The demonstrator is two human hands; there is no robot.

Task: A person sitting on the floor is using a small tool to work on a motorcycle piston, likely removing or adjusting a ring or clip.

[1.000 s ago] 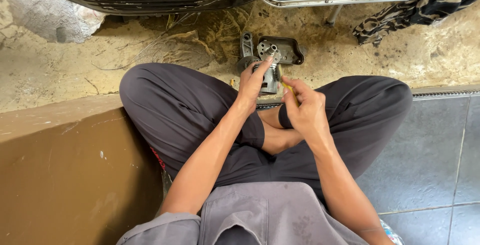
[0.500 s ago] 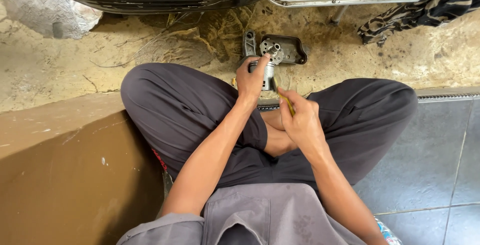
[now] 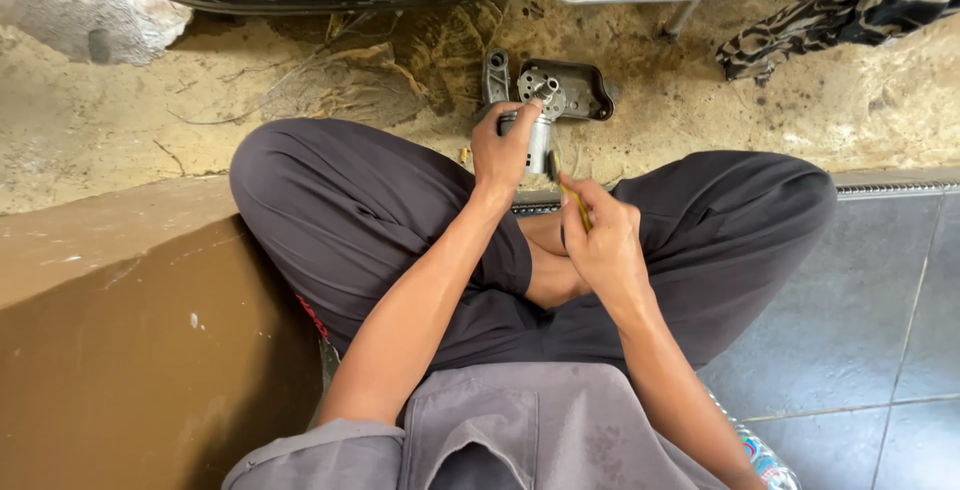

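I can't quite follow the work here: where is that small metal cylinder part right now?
The metal cylinder stands upright in the left hand, top centre of the head view, above the crossed legs, just left of the right hand.

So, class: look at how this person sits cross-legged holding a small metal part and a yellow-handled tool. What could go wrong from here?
1. The left hand grips the metal cylinder part unsupported in the air; it could twist or slip.
2. The yellow-handled tool in the right hand works close to the left hand's fingers; a slip might jab them.
3. Anything dropped could be lost on the rough sandy ground.
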